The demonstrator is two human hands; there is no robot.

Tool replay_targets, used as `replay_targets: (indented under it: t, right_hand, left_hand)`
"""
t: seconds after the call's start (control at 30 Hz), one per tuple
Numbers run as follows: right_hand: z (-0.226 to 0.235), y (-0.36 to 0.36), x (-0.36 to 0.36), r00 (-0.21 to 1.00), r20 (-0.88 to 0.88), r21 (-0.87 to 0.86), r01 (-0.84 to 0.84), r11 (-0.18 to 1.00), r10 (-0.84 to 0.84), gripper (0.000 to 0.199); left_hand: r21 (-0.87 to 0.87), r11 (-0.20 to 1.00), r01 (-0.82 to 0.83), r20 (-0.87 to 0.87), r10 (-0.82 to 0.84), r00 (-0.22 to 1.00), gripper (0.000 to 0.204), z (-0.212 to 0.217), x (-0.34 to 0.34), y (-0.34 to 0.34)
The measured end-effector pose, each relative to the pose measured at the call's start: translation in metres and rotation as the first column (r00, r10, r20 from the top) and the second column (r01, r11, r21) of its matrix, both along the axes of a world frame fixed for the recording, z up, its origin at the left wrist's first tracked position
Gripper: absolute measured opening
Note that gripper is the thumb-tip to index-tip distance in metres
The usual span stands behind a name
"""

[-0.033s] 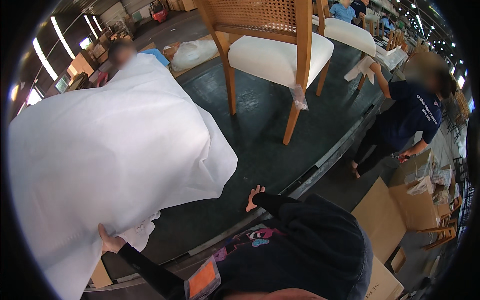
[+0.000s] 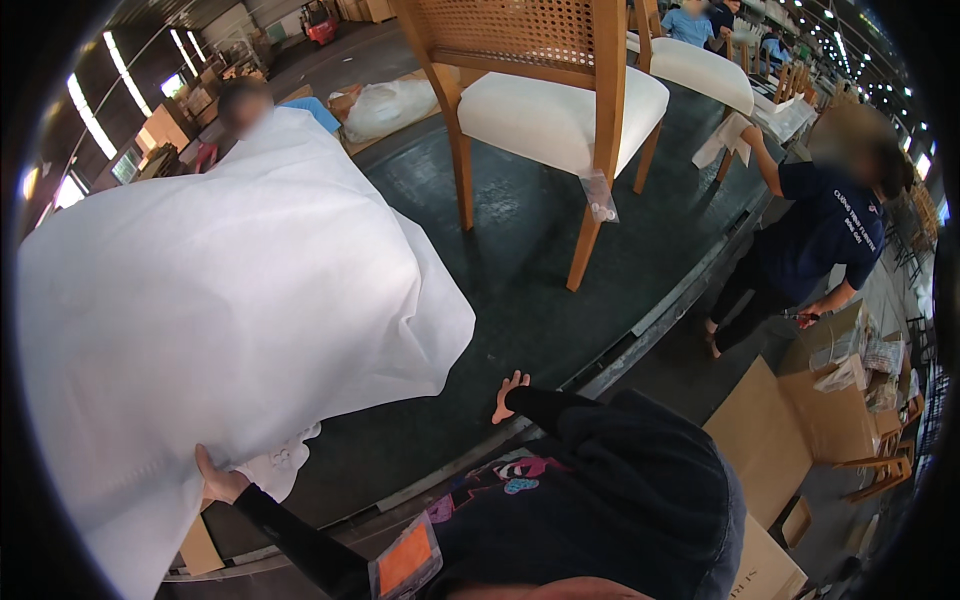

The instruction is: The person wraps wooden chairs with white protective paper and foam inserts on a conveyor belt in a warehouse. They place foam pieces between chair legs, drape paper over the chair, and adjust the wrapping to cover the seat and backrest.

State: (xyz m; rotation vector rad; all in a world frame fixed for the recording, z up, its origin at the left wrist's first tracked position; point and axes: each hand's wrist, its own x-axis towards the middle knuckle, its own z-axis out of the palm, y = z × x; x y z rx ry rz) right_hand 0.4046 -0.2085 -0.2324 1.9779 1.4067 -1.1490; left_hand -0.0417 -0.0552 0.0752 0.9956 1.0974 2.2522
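Observation:
A large white sheet [image 2: 240, 290] drapes over something bulky on the left, and its shape beneath is hidden. My left hand [image 2: 222, 481] grips the near edge of this sheet, thumb on top, with the other fingers mostly covered. Beside that hand, more crumpled white material [image 2: 284, 466] shows under the edge. My right hand [image 2: 508, 396] holds nothing and has its fingers spread near the edge of the dark green work surface [image 2: 420, 205]. Farther off stands a wooden chair [image 2: 605, 110] with a cane back and white seat; a small clear bag hangs on its leg.
A second white-seated chair [image 2: 700, 75] stands beyond the first. At the right, a co-worker [image 2: 820, 225] in dark clothes holds a white cloth [image 2: 722, 140]. Another person [image 2: 245, 105] is behind the sheet. Open cardboard boxes [image 2: 765, 425] lie at the lower right.

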Motion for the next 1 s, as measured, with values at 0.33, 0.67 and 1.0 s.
replay_targets:
  t: [0.33, 0.67, 1.0]
  right_hand:
    - [0.01, 0.016, 0.001, 1.0, 0.001, -0.084, 0.029, 0.996, -0.029, 0.109]
    - [-0.008, 0.018, -0.011, 0.999, 0.038, -0.087, 0.033, 0.996, -0.029, 0.104]
    - [-0.007, 0.018, -0.014, 0.999, 0.025, -0.069, 0.039, 0.997, -0.037, 0.107]
  left_hand:
    - [0.067, 0.989, -0.134, -0.042, 0.137, 0.99, 0.061, -0.007, 0.006, 0.014]
    - [0.084, 0.994, -0.066, -0.094, 0.074, 0.993, 0.037, -0.008, -0.022, 0.024]
    - [0.115, 0.992, -0.043, -0.084, 0.053, 0.995, 0.044, -0.004, -0.023, 0.027]
